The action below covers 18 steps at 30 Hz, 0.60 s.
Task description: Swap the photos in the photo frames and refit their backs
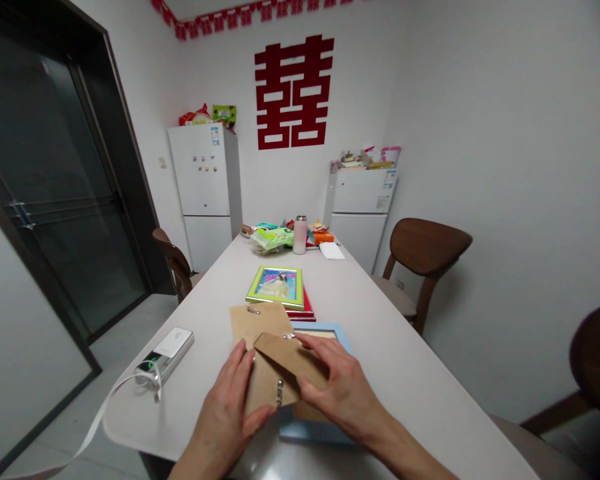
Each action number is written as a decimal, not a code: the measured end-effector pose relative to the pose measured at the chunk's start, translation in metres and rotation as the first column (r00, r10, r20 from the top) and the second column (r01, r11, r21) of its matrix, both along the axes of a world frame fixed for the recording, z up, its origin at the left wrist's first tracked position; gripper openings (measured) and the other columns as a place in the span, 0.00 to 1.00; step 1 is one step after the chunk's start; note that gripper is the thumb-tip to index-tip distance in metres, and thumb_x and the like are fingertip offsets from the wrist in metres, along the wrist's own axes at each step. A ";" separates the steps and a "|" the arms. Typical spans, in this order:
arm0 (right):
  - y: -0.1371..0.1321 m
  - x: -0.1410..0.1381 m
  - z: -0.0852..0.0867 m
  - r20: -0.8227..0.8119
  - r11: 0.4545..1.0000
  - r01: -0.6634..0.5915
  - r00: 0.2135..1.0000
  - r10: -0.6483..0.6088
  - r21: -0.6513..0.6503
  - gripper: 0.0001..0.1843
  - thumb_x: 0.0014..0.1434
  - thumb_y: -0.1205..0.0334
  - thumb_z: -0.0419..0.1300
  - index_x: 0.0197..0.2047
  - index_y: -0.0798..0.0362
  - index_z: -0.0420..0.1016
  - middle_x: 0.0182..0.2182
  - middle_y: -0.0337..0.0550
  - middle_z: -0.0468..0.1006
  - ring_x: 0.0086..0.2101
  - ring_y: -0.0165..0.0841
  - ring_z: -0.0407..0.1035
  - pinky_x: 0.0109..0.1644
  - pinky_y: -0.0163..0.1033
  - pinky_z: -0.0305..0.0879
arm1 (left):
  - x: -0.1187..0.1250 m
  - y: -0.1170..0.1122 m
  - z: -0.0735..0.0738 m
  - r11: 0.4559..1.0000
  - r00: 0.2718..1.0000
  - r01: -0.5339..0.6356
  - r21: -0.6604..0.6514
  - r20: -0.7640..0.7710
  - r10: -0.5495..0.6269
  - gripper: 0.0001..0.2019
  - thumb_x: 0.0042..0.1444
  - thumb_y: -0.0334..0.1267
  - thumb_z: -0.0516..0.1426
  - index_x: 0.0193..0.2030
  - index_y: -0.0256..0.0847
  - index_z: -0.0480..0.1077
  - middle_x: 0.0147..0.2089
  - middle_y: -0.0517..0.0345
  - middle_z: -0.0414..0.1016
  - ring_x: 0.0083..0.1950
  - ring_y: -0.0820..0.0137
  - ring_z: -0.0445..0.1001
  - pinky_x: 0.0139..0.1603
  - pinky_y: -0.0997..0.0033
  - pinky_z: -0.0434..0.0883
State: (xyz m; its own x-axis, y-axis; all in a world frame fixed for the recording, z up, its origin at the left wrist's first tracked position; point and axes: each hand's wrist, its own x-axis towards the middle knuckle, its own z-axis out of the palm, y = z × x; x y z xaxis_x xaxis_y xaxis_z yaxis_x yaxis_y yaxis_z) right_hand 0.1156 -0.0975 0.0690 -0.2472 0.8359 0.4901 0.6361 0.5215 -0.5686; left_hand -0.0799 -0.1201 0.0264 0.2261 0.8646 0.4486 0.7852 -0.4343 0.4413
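White walls are enclosing a narrow room, with a dark glass door standing at far left and a long white desk [380, 347] running away from the viewer. Nearest the desk's left edge, a white power bank [164, 356] is lying with a pale strap [100, 417] hanging over the rim; a snag on that strap could be dragging the unit off the desk. Moving rightward, the left hand [227, 417] is pinching the near corner of a brown cardboard backing board [265, 360], thumb on top, its grip narrow and closed on the board. That board is lying partly over a blue picture frame [325, 427], which is itself sitting close to the near desk edge and could be slipping off if pushed. The right hand [343, 390] is pressing flat, fingers spread, on a hinged cardboard stand flap [287, 357] belonging to the board; forcing it could be creasing the card or tearing its small metal hinge [279, 392]. Behind, a green-framed photograph [277, 287] is resting on red frames [307, 312]. On the far wall a large red double-happiness character [293, 93] is showing; the refrigerator stickers are too small for reading.
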 end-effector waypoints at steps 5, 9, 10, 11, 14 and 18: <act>-0.006 0.051 -0.028 0.048 0.980 0.165 0.986 -0.160 -0.113 0.24 0.40 0.64 0.56 0.44 0.50 0.67 0.41 0.43 0.72 0.42 0.38 0.63 0.48 0.45 0.59 | 0.055 0.010 -0.013 0.957 0.988 0.138 -0.254 0.099 -0.116 0.34 0.39 0.36 0.59 0.56 0.36 0.53 0.61 0.41 0.49 0.60 0.58 0.50 0.57 0.54 0.55; -0.007 0.068 -0.048 0.099 0.959 0.236 0.970 -0.223 -0.154 0.22 0.41 0.63 0.55 0.43 0.51 0.68 0.40 0.44 0.72 0.41 0.37 0.64 0.47 0.44 0.60 | 0.076 0.017 -0.024 0.918 0.978 0.190 -0.348 0.146 -0.147 0.36 0.36 0.35 0.60 0.56 0.37 0.54 0.61 0.43 0.49 0.60 0.58 0.50 0.57 0.56 0.53; -0.006 0.069 -0.052 0.109 0.958 0.246 0.967 -0.232 -0.148 0.21 0.41 0.63 0.55 0.42 0.51 0.69 0.39 0.44 0.72 0.41 0.37 0.64 0.47 0.43 0.60 | 0.077 0.018 -0.024 0.915 0.978 0.194 -0.353 0.144 -0.152 0.36 0.37 0.35 0.60 0.56 0.37 0.54 0.61 0.43 0.49 0.60 0.58 0.50 0.57 0.56 0.53; -0.005 0.070 -0.054 0.118 0.957 0.253 0.964 -0.238 -0.138 0.21 0.41 0.63 0.55 0.42 0.52 0.69 0.39 0.44 0.72 0.41 0.37 0.64 0.47 0.43 0.60 | 0.078 0.019 -0.024 0.916 0.979 0.192 -0.352 0.135 -0.154 0.35 0.37 0.35 0.60 0.56 0.37 0.55 0.61 0.43 0.50 0.60 0.58 0.51 0.58 0.56 0.53; -0.004 0.070 -0.061 0.144 0.959 0.260 0.959 -0.243 -0.115 0.20 0.41 0.64 0.54 0.42 0.54 0.69 0.39 0.46 0.72 0.41 0.37 0.64 0.48 0.42 0.60 | 0.078 0.021 -0.020 0.923 0.984 0.176 -0.342 0.066 -0.164 0.33 0.39 0.35 0.59 0.55 0.35 0.57 0.59 0.42 0.53 0.59 0.57 0.52 0.58 0.54 0.52; -0.007 0.071 -0.069 0.179 0.958 0.259 0.955 -0.235 -0.125 0.18 0.42 0.62 0.55 0.40 0.55 0.71 0.39 0.48 0.71 0.41 0.38 0.63 0.48 0.43 0.60 | 0.077 0.021 -0.016 0.916 0.980 0.188 -0.356 0.003 -0.200 0.28 0.42 0.37 0.57 0.53 0.36 0.59 0.58 0.44 0.56 0.59 0.56 0.53 0.58 0.50 0.50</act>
State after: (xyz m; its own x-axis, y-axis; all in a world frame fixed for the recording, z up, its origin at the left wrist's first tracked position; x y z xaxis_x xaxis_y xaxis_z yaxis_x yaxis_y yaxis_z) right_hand 0.1866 -0.1046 -0.0003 -0.0895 0.9397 0.3300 0.8236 0.2561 -0.5060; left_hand -0.0031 -0.0986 0.0103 0.4148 0.9030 0.1123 0.7181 -0.4007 0.5690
